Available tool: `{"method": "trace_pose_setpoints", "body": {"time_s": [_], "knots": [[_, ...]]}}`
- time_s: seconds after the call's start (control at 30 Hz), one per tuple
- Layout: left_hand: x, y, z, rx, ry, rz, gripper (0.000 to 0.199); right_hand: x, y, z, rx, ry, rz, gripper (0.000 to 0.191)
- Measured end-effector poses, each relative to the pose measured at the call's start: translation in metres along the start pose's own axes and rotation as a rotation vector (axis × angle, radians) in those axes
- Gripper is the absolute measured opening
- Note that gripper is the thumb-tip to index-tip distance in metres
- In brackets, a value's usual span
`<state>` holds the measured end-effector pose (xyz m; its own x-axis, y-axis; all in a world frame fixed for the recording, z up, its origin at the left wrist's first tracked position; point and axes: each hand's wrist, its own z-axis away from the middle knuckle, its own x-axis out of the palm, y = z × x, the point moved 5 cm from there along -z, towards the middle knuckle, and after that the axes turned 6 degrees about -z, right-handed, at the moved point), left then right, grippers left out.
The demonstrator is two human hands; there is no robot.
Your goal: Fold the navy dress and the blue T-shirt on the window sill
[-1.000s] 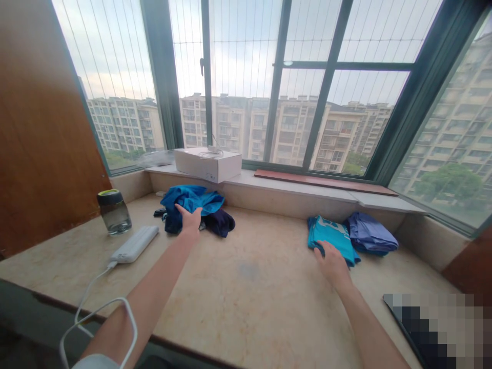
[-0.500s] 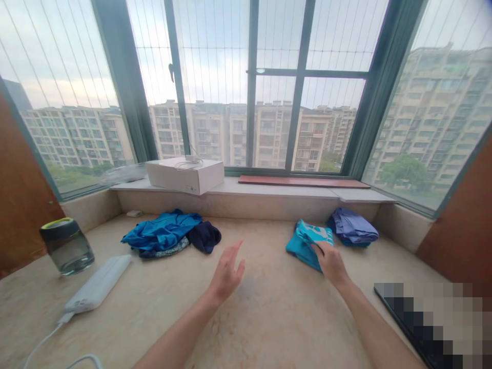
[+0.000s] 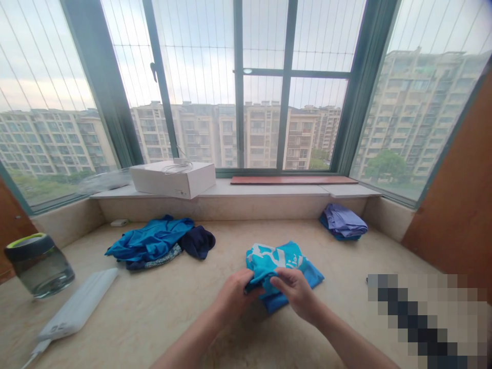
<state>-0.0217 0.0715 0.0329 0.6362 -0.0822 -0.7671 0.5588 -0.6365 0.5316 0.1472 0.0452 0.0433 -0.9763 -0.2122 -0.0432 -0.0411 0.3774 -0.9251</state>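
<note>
A turquoise cloth (image 3: 284,256) with a white print lies in front of me on the stone surface, its lower layer a darker blue. My left hand (image 3: 238,293) pinches its near left edge, with the fingers partly under the fabric. Close beside it, my right hand (image 3: 295,291) grips the near edge between thumb and fingers. Behind and to the right sits a folded purple and blue cloth stack (image 3: 346,221). A loose blue cloth pile (image 3: 149,240) lies on the left, with a dark navy cloth (image 3: 198,242) at its right end.
On the left stand a dark-lidded bottle (image 3: 40,266) and a white power bank (image 3: 79,302) with a cable. A white box (image 3: 172,179) and a reddish board (image 3: 294,180) rest on the window ledge (image 3: 265,189). A pixelated dark object is at the lower right.
The turquoise cloth has moved left and nearer, away from the purple stack. My left hand has come over and closed on its edge. The view has shifted slightly to the right.
</note>
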Motion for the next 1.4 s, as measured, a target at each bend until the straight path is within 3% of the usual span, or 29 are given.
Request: {"method": "trace_pose_setpoints", "body": {"time_s": [0.2, 0.27, 0.33, 0.4, 0.47, 0.57, 0.67, 0.77, 0.87, 0.97, 1.07, 1.23, 1.3, 1.4], "knots": [[-0.012, 0.021, 0.006, 0.017, 0.003, 0.207, 0.042, -0.043, -0.009, -0.009, 0.045, 0.291, -0.442, 0.040], [-0.019, 0.022, 0.009, -0.040, 0.033, 0.313, 0.043, -0.069, -0.008, -0.011, -0.004, 0.471, -0.545, 0.037], [-0.037, 0.013, 0.010, -0.140, 0.203, 0.372, 0.046, -0.104, -0.004, -0.009, -0.089, 0.718, -0.535, 0.033], [-0.063, -0.007, 0.013, -0.260, 0.488, 0.380, 0.048, -0.139, 0.004, -0.004, -0.152, 0.956, -0.443, 0.032], [-0.085, -0.030, 0.016, -0.348, 0.717, 0.338, 0.048, -0.164, 0.014, 0.000, -0.168, 1.086, -0.289, 0.035], [-0.104, -0.052, 0.015, -0.319, 0.834, 0.099, 0.045, -0.170, 0.025, -0.005, -0.084, 0.960, 0.098, 0.048], [-0.098, -0.048, 0.013, -0.110, 0.749, -0.186, 0.035, -0.145, 0.032, -0.010, 0.049, 0.662, 0.529, 0.060], [-0.065, -0.032, 0.010, 0.066, 0.390, -0.265, 0.035, -0.110, 0.034, -0.006, 0.088, 0.261, 0.658, 0.068], [-0.026, -0.019, 0.012, 0.126, -0.027, -0.297, 0.053, -0.082, 0.037, 0.005, 0.180, -0.150, 0.625, 0.073], [-0.004, -0.018, 0.014, 0.114, -0.215, -0.301, 0.054, -0.076, 0.038, 0.010, 0.212, -0.281, 0.725, 0.063], [-0.005, -0.024, 0.012, 0.065, -0.165, -0.279, 0.027, -0.079, 0.034, 0.002, 0.120, -0.236, 0.847, 0.034], [-0.042, -0.027, 0.005, -0.035, 0.264, -0.043, 0.032, -0.090, 0.020, -0.008, -0.076, 0.111, 1.030, 0.036], [-0.060, -0.024, 0.000, -0.093, 0.420, 0.063, 0.034, -0.085, 0.016, -0.011, -0.124, 0.166, 1.094, 0.036], [-0.092, -0.011, -0.019, -0.178, 0.552, 0.179, 0.037, -0.075, 0.006, -0.025, -0.035, 0.176, 1.126, 0.032]]}}
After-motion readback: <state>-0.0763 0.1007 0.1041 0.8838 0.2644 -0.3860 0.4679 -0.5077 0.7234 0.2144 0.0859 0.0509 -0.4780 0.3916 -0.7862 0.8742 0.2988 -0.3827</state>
